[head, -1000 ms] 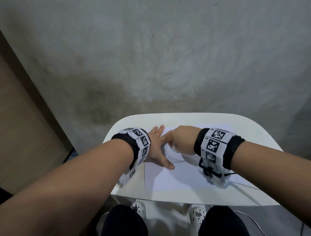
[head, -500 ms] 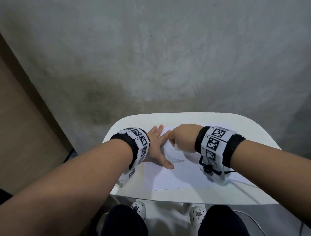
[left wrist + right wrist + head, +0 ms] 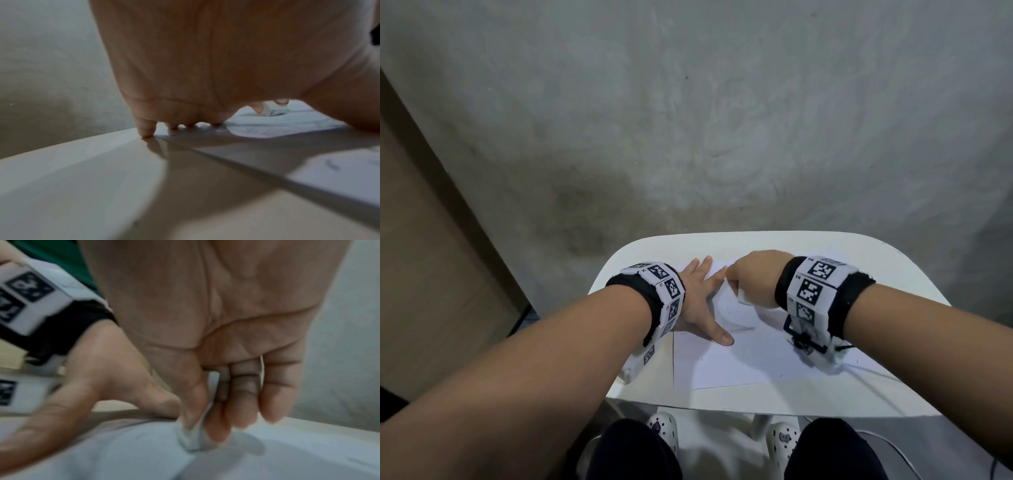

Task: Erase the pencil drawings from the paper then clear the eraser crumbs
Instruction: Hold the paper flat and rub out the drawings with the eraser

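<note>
A white sheet of paper (image 3: 743,359) with faint curved pencil lines (image 3: 736,327) lies on the small white table (image 3: 893,274). My left hand (image 3: 702,298) lies flat with fingers spread on the paper's left part, pressing it down; in the left wrist view its fingertips (image 3: 147,132) touch the table and the paper (image 3: 308,170). My right hand (image 3: 753,277) pinches a white eraser (image 3: 742,297) between thumb and fingers. In the right wrist view the eraser (image 3: 192,437) presses on the paper (image 3: 287,459), right next to my left hand (image 3: 98,382).
The table stands against a grey concrete wall (image 3: 722,120). A brown panel (image 3: 421,240) is at the left. My knees and white shoes (image 3: 664,428) show below the table's front edge. Small dark specks (image 3: 780,376) lie on the paper's near right part.
My right hand with the eraser has shifted slightly away from me, toward the paper's far edge, with small rubbing motion. My left hand has stayed pressed on the paper.
</note>
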`<state>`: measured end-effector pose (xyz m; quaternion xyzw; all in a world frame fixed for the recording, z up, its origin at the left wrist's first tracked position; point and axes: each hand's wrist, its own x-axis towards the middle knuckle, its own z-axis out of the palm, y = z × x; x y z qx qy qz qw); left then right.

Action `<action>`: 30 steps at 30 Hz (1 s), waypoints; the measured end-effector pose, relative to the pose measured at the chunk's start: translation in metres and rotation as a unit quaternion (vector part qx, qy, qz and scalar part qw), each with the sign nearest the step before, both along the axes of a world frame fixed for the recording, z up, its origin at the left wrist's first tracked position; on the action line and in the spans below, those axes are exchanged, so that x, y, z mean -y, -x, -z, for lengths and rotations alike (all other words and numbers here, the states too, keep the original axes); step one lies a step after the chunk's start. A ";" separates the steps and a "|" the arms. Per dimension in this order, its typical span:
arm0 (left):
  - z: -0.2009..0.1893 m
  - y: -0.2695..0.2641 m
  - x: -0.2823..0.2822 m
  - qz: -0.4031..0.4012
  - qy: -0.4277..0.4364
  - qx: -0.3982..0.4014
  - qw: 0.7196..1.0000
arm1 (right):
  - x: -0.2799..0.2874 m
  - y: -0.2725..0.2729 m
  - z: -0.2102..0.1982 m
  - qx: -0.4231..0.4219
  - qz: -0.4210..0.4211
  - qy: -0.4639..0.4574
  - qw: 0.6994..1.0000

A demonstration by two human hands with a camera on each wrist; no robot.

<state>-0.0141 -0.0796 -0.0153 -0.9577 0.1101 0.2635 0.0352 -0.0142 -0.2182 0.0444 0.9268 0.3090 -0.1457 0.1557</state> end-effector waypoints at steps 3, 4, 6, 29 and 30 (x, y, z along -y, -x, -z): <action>0.001 0.001 0.000 0.002 0.009 0.008 1.000 | -0.005 0.006 0.003 -0.033 -0.032 0.003 0.999; 0.000 0.001 0.000 0.002 0.011 0.007 1.000 | -0.003 0.004 0.001 -0.038 -0.024 -0.006 0.999; 0.000 0.001 -0.001 0.003 0.007 0.005 1.000 | -0.001 -0.003 -0.002 -0.020 0.005 -0.021 1.000; 0.002 0.003 -0.002 0.002 -0.001 0.011 1.000 | 0.010 -0.003 0.000 -0.005 0.010 0.023 1.000; 0.002 0.003 -0.002 0.003 -0.002 0.014 1.000 | 0.011 -0.004 0.001 0.007 0.018 0.028 0.999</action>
